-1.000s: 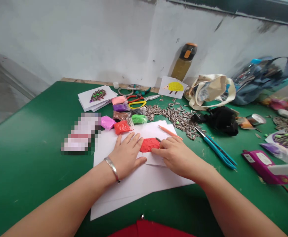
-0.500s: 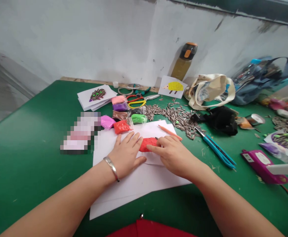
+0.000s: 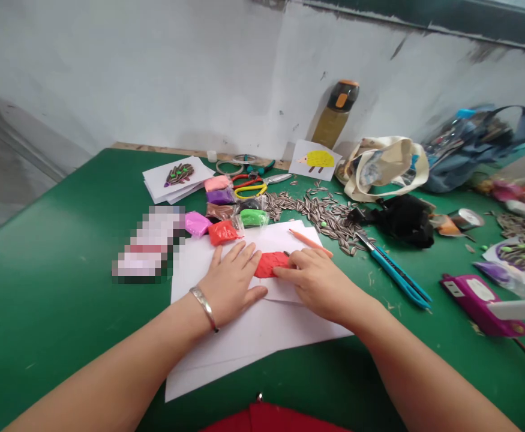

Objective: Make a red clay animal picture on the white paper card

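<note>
- Drawn slightly back toward 3 o'clock since half a second ago is the index fingertip of the right hand (image 3: 320, 279); more of the flat red patch (image 3: 269, 264), apparently modelling clay, is left uncovered at that end.
- At the patch's 9-to-10 o'clock, a pixelated object (image 3: 147, 246) is set on the green table (image 3: 77, 240).
- Farther off at 10 o'clock, a card with a seed-covered hedgehog (image 3: 179, 174) is stacked on other sheets.
- Nearer at 10 o'clock, a bagged red packet (image 3: 224, 233) is seen among other coloured packets.
- At 8 o'clock, the left hand (image 3: 230, 276) is laid palm down, fingers spread, nothing gripped; the white paper (image 3: 226, 354) is pressed beneath it.
- Between the hands, on the paper, the patch is placed with its long axis running roughly from 9 to 3 o'clock, the left fingertips just beside one end.
- At 4 o'clock, the right hand is partly curled, its index finger touched to the patch's near right edge, making it the more closely engaged hand. Whether the dark tip (image 3: 286, 254) by its fingers is gripped cannot be told.
- At 2 o'clock, an orange pencil (image 3: 307, 240) is left lying; beyond it, striped seeds (image 3: 323, 213) are scattered.
- At 3 o'clock, a blue cutter (image 3: 397, 273) is laid down.
</note>
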`<state>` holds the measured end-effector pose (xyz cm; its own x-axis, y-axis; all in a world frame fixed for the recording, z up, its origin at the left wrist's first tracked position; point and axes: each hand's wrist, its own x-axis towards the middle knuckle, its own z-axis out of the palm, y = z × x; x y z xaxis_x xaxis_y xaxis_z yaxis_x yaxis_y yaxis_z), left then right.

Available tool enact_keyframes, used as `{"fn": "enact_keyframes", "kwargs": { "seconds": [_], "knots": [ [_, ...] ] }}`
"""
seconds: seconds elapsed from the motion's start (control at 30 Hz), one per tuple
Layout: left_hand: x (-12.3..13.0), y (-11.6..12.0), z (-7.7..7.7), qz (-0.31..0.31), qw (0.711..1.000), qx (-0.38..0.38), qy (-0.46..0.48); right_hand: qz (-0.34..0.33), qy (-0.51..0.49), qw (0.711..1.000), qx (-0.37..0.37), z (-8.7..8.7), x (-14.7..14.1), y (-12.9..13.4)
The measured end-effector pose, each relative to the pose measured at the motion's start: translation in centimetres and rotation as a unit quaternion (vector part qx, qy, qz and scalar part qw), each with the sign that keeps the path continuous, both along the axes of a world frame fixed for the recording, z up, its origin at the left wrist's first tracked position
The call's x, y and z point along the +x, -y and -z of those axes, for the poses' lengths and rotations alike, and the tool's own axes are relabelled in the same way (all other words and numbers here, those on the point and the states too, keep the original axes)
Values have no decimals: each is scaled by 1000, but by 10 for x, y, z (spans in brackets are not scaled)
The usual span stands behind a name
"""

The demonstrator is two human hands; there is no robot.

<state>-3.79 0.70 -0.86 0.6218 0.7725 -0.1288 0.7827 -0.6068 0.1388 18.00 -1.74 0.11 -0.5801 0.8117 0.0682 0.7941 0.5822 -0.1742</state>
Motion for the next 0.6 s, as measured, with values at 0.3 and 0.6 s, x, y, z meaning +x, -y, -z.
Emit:
{"fn": "enact_keyframes", "kwargs": {
  "seconds": [0.3,0.6],
  "knots": [
    [-6,-7,-11,20,999,-38,17,37,-28,999,-4,-2,11,-6],
    [-13,-11,-8,38,998,-36,21,40,6,999,9,8,7,-6]
  ]
}}
